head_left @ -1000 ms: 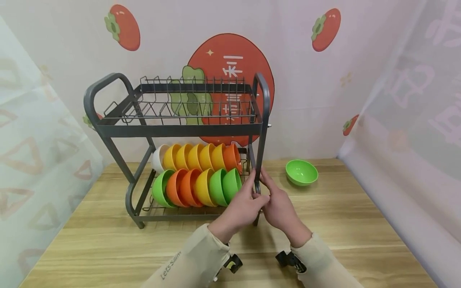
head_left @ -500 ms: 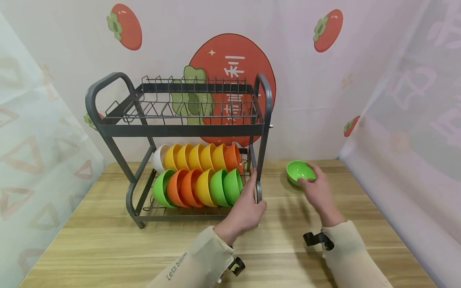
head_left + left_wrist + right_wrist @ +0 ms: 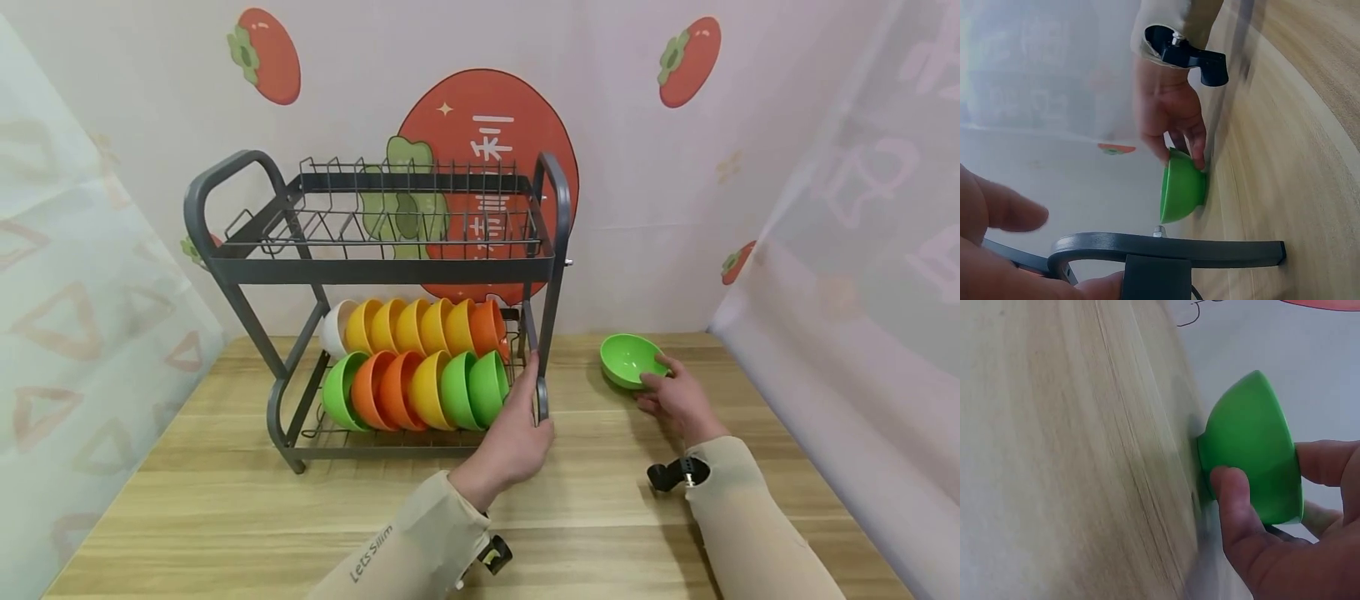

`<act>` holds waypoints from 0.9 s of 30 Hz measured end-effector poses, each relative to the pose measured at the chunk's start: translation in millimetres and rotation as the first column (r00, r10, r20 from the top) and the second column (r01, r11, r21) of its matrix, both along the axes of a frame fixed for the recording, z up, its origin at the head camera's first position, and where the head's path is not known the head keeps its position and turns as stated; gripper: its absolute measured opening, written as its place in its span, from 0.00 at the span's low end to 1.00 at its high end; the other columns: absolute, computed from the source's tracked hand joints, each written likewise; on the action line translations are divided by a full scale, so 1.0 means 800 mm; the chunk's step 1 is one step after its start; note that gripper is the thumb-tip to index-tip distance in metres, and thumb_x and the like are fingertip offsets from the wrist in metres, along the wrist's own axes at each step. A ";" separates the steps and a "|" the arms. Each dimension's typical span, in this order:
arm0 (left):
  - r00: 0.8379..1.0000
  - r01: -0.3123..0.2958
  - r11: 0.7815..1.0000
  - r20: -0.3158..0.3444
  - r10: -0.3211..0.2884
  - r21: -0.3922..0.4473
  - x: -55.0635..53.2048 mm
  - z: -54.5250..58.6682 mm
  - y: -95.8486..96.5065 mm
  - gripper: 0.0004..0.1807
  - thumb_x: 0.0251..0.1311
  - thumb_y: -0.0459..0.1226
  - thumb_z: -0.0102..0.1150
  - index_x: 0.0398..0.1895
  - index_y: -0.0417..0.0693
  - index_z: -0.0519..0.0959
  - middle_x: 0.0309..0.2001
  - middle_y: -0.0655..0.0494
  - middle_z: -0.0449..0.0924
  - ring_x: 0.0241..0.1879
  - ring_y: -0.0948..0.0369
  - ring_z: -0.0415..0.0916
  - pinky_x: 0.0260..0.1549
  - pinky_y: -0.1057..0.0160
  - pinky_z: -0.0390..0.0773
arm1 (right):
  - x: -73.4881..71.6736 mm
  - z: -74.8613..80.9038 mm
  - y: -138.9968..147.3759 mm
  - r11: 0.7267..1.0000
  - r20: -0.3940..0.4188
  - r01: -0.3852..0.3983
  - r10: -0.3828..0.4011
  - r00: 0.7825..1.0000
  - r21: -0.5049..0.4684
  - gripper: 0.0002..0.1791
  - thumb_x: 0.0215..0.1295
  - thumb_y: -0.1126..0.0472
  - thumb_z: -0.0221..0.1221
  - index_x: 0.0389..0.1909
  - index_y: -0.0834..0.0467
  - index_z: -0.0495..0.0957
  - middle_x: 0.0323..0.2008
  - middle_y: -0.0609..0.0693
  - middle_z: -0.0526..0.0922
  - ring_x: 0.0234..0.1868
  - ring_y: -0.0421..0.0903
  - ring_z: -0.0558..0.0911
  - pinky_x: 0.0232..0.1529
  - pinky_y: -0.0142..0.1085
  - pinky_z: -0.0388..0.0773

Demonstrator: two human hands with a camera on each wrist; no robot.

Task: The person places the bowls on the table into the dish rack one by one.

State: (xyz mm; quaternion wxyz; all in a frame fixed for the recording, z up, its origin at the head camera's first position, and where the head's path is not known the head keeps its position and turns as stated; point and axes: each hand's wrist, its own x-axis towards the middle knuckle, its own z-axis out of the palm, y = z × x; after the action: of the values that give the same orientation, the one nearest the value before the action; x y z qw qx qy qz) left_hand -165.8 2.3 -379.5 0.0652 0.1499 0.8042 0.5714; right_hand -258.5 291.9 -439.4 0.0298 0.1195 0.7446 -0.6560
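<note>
My right hand pinches the near right edge of a small green bowl, which sits on the table to the right of the rack. In the right wrist view the thumb presses one side of the bowl and fingers lie at its rim. My left hand touches the right front post of a dark grey two-tier dish rack, index finger pointing forward and thumb apart. Part of that hand shows beside the post in the left wrist view.
On the rack's lower tier, bowls stand on edge in two rows. The front row has green, orange and yellow bowls; a white bowl begins the back row. A wooden table lies beneath, with a printed curtain behind.
My right hand has left the rack's right post and moved right to the green bowl, now holding its edge. The left hand has stayed at the post.
</note>
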 end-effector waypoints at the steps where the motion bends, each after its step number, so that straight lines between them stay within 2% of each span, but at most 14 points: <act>1: 1.000 0.000 1.000 -0.011 0.000 -0.012 0.000 0.000 0.000 0.50 0.65 0.24 0.49 0.81 0.66 0.37 0.79 0.57 0.39 0.75 0.57 0.41 0.71 0.51 0.47 | 0.000 0.000 0.000 1.000 -0.003 0.003 -0.003 1.000 0.001 0.41 0.75 0.66 0.51 0.79 0.61 0.37 0.68 0.77 0.51 0.28 0.43 0.82 0.35 0.36 0.84; 4: 0.998 -0.005 0.998 -0.060 0.002 -0.057 0.001 -0.001 0.002 0.49 0.67 0.23 0.46 0.81 0.63 0.35 0.79 0.55 0.38 0.75 0.57 0.42 0.70 0.53 0.48 | 0.003 0.002 -0.003 1.000 -0.011 0.003 -0.003 1.000 0.012 0.41 0.74 0.68 0.51 0.79 0.62 0.38 0.68 0.77 0.51 0.30 0.43 0.82 0.36 0.36 0.83; 8: 0.988 -0.047 0.989 -0.154 0.025 -0.142 0.002 -0.007 0.007 0.47 0.68 0.23 0.46 0.81 0.57 0.35 0.79 0.50 0.41 0.74 0.53 0.49 0.66 0.53 0.61 | 0.014 0.010 -0.009 1.000 -0.028 -0.015 0.016 0.999 0.024 0.41 0.73 0.69 0.52 0.79 0.62 0.39 0.69 0.76 0.49 0.35 0.45 0.82 0.41 0.35 0.82; 10: 0.979 -0.083 0.979 -0.199 0.045 -0.187 0.002 -0.009 0.010 0.46 0.69 0.24 0.47 0.81 0.56 0.35 0.79 0.48 0.43 0.71 0.50 0.57 0.57 0.55 0.73 | 0.020 0.015 -0.013 0.999 -0.043 -0.029 0.030 0.999 0.020 0.41 0.73 0.69 0.52 0.79 0.63 0.39 0.70 0.76 0.49 0.37 0.45 0.82 0.43 0.35 0.82; 12: 0.971 -0.121 0.969 -0.227 0.071 -0.215 0.003 -0.011 0.013 0.46 0.69 0.24 0.48 0.82 0.56 0.37 0.78 0.47 0.46 0.68 0.48 0.63 0.45 0.60 0.80 | 0.027 0.021 -0.015 0.999 -0.066 -0.053 0.053 0.996 0.010 0.41 0.74 0.68 0.52 0.79 0.63 0.39 0.69 0.75 0.51 0.39 0.45 0.83 0.44 0.35 0.82; 15: 0.965 -0.157 0.957 -0.242 0.097 -0.244 0.003 -0.013 0.015 0.46 0.69 0.26 0.49 0.82 0.56 0.38 0.77 0.47 0.49 0.63 0.48 0.69 0.32 0.65 0.79 | 0.038 0.034 -0.018 0.995 -0.112 -0.102 0.100 0.989 -0.011 0.41 0.74 0.67 0.52 0.79 0.64 0.38 0.65 0.74 0.54 0.40 0.45 0.84 0.45 0.35 0.81; 18: 0.960 -0.174 0.953 -0.260 0.108 -0.248 0.003 -0.015 0.015 0.45 0.69 0.26 0.50 0.82 0.55 0.39 0.77 0.46 0.50 0.61 0.46 0.71 0.33 0.63 0.79 | 0.052 0.052 -0.023 0.987 -0.157 -0.160 0.154 0.976 -0.032 0.41 0.75 0.67 0.51 0.79 0.65 0.38 0.62 0.73 0.55 0.40 0.45 0.84 0.46 0.35 0.81; 20: 0.965 -0.167 0.958 -0.241 0.109 -0.235 0.004 -0.015 0.016 0.45 0.69 0.27 0.50 0.82 0.56 0.38 0.77 0.47 0.49 0.56 0.47 0.74 0.32 0.62 0.80 | 0.064 0.067 -0.027 0.981 -0.180 -0.194 0.185 0.966 -0.031 0.40 0.76 0.65 0.52 0.79 0.65 0.39 0.62 0.73 0.57 0.40 0.46 0.85 0.46 0.35 0.81; 22: 0.975 -0.149 0.968 -0.195 0.109 -0.204 0.005 -0.013 0.016 0.47 0.68 0.27 0.50 0.82 0.58 0.37 0.78 0.49 0.47 0.59 0.48 0.72 0.39 0.59 0.80 | 0.077 0.080 -0.032 0.973 -0.197 -0.231 0.222 0.955 -0.024 0.39 0.76 0.64 0.52 0.79 0.64 0.42 0.61 0.72 0.59 0.41 0.47 0.85 0.46 0.35 0.81; 25: 0.991 -0.110 0.982 -0.090 0.097 -0.155 0.013 -0.006 0.014 0.51 0.65 0.30 0.53 0.81 0.63 0.35 0.79 0.53 0.41 0.65 0.50 0.64 0.50 0.54 0.76 | 0.097 0.098 -0.040 0.961 -0.224 -0.277 0.270 0.936 -0.003 0.38 0.75 0.63 0.55 0.78 0.64 0.48 0.60 0.71 0.61 0.42 0.50 0.85 0.46 0.37 0.81; 27: 0.995 -0.091 0.988 -0.040 0.087 -0.123 0.021 0.002 0.011 0.53 0.61 0.33 0.55 0.81 0.65 0.35 0.79 0.56 0.39 0.71 0.52 0.55 0.59 0.49 0.69 | 0.111 0.107 -0.047 0.951 -0.243 -0.310 0.302 0.922 0.005 0.37 0.73 0.64 0.57 0.77 0.64 0.51 0.61 0.71 0.62 0.41 0.52 0.85 0.46 0.38 0.82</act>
State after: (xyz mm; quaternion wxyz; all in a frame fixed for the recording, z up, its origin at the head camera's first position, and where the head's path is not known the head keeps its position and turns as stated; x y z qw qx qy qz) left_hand -149.2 11.0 -377.7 0.0350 0.1194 0.8453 0.5195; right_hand -169.8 254.4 -353.8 0.0431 -0.0792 0.7410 -0.6654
